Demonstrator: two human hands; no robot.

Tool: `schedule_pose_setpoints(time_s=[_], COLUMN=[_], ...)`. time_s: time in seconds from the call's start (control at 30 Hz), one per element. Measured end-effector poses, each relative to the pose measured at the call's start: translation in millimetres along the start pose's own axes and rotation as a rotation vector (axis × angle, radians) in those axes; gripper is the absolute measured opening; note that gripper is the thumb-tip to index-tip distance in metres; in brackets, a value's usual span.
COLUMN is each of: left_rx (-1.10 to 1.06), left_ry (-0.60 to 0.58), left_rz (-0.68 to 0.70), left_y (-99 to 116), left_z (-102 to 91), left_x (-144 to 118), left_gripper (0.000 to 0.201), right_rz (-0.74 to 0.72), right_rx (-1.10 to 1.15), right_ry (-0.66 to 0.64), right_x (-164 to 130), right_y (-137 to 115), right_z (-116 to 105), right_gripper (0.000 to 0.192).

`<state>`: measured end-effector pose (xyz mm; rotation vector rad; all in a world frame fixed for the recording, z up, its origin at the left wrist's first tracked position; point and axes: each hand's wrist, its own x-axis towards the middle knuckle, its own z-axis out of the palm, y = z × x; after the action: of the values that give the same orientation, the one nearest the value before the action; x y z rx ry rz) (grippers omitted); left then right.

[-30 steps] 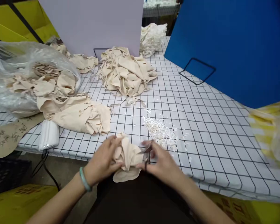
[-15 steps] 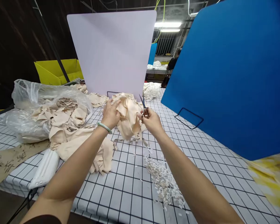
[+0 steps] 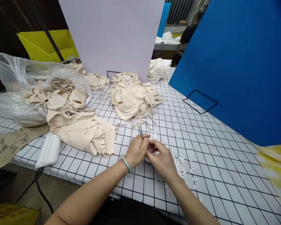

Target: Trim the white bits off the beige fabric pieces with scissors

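Observation:
My left hand [image 3: 137, 150], with a pale green bangle [image 3: 127, 164] on its wrist, is closed around the scissors [image 3: 140, 131]. Their narrow blades point up and away past its fingers. Against it sits my right hand [image 3: 163, 159], with curled fingers and thumb at the handle end, which the hands mostly hide. Just beyond the blades lies a heap of beige fabric pieces [image 3: 132, 100], with thin strips along its near edge. Small white scraps [image 3: 179, 165] are scattered on the table beside and under my right hand.
More beige pieces [image 3: 89, 134] lie left, beside a clear plastic bag [image 3: 25, 75] of cut fabric. A white lamp-like block [image 3: 49, 150] and brown paper with writing [image 3: 16, 145] are near the left edge. A pale panel [image 3: 112, 37] and blue panel [image 3: 231, 75] stand on the checked table [image 3: 215, 162].
The beige fabric has been let go onto the heap. Both hands have drawn back toward me and come together at the scissors. The view has tilted downward.

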<state>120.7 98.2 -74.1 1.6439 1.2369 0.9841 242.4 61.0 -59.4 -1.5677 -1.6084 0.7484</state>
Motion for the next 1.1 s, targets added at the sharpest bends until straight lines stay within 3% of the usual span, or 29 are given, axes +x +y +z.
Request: schedule_pose_setpoints(time_s=[0.1,0.17,0.23,0.33,0.43,0.57,0.63,0.7,0.77,0.83,0.93,1.0,1.1], left_rx=[0.026,0.051,0.105,0.331,0.565,0.628,0.693,0.781,0.856,0.902,0.924,0.921,0.917], left_ry=[0.067,0.087,0.006,-0.109,-0.06,-0.09,-0.01,0.092,0.121,0.069,-0.037,-0.08,-0.073], left_rz=[0.01,0.041,0.097,0.114,0.009,0.025,0.002,-0.072,-0.132,-0.141,-0.112,-0.098,-0.095], left_y=[6.1,8.6,7.3,-2.7,-15.4,-22.8,-25.2,-29.9,-35.4,-38.5,-36.3,-32.6,-29.8], left_z=[-6.8,-15.0,-27.8,-52.5,-70.8,-83.4,-97.5,-118.6,-140.3,-156.8,-171.7,-179.6,-191.2], left_x=[-3.3,-3.9,-1.0,11.4,26.0,32.3,30.2,24.3,12.5,-5.6,-37.9,-56.4,-72.2], left_gripper=[0.04,0.041,0.042,0.051,0.06,0.046,0.042,0.04,0.03,0.014,0.023,0.027,0.029], right_rz=[-0.092,-0.118,-0.067,0.134,0.262,0.256,0.221,0.155,0.049,-0.054,-0.141,-0.168,-0.155], right_rx=[0.051,0.064,0.081,0.201,0.347,0.349,0.326,0.268,0.187,0.127,0.097,0.087,0.089], right_ry=[0.1,0.102,0.027,-0.054,-0.033,-0.012,-0.03,-0.081,-0.146,-0.197,-0.239,-0.272,-0.315], right_x=[8.0,13.9,18.6,23.7,29.2,40.3,46.1,51.0,55.7,61.1,67.3,64.3,42.1], right_y=[-8.4,-9.2,-5.3,4.3,9.3,6.1,2.0,-3.6,-11.1,-20.0,-32.3,-35.8,-30.9], right_z=[11.3,19.8,26.1,28.5,24.8,25.8,34.7,51.3,75.1,102.1,133.3,138.8,119.5], right_gripper=[0.018,0.022,0.018,0.022,0.039,0.049,0.049,0.045,0.039,0.033,0.027,0.022,0.015])
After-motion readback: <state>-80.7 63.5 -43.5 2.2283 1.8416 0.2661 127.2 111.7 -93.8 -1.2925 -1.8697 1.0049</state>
